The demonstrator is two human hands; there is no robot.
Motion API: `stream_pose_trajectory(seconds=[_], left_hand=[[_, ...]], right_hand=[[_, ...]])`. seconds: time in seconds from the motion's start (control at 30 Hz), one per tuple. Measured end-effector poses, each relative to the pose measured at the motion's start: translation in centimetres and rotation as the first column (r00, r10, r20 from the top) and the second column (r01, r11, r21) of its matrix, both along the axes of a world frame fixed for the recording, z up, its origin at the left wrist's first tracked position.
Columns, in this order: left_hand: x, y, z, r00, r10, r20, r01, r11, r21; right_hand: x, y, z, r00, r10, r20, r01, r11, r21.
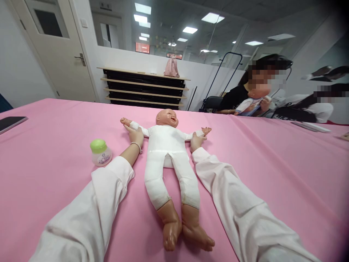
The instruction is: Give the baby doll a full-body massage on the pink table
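Note:
A baby doll (166,153) with a white cloth body lies on its back on the pink tablecloth (49,171), feet toward me and arms spread wide. My left hand (135,134), with a bead bracelet at the wrist, is closed around the doll's arm on the left side. My right hand (196,140) grips the doll's other arm near its wrist. Both my arms wear white sleeves and lie along the doll's sides.
A small bottle with a green cap (100,152) stands left of my left forearm. A dark tablet (11,123) lies at the far left edge. Across the table on the right, another person holds a second doll (249,105). Shelves (143,87) and a door (60,47) stand behind.

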State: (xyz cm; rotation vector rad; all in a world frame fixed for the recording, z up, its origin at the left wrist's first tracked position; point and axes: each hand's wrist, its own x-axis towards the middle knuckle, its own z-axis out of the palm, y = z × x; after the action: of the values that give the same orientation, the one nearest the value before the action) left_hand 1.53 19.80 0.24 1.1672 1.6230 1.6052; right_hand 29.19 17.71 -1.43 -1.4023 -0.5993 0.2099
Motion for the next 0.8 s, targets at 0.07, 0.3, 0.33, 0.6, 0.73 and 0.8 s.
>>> stream_pose_trajectory(seconds=[0.07,0.3,0.33,0.6,0.73,0.8], left_hand=[[0.0,-0.3,0.3,1.000,0.021,0.018,-0.021,1.000,-0.024],[0.9,-2.4,1.9,0.922,-0.121,-0.368,0.243,0.920,0.307],[1.1,-2.5,1.9,0.882,-0.148,-0.447,0.310,0.898,0.314],[1.5,-2.4,1.8,0.644,-0.175,-0.745,0.472,0.857,0.207],[1.5,-2.7,2.1,0.613,-0.183,-0.769,0.497,0.846,0.194],[1.5,-2.9,2.2,0.571,-0.175,-0.802,0.496,0.852,0.167]], right_hand=[[-0.8,-0.8,0.7,0.997,0.022,0.073,-0.026,0.999,0.048],[-3.8,-3.6,2.5,0.605,0.227,0.763,-0.322,0.946,-0.026],[-4.0,-3.8,2.7,0.515,0.258,0.817,-0.357,0.932,-0.069],[-4.8,-4.6,4.2,0.260,0.358,0.897,-0.504,0.842,-0.190],[-4.9,-4.6,4.4,0.254,0.377,0.891,-0.491,0.844,-0.217],[-4.8,-4.6,4.3,0.244,0.357,0.901,-0.482,0.851,-0.207]])
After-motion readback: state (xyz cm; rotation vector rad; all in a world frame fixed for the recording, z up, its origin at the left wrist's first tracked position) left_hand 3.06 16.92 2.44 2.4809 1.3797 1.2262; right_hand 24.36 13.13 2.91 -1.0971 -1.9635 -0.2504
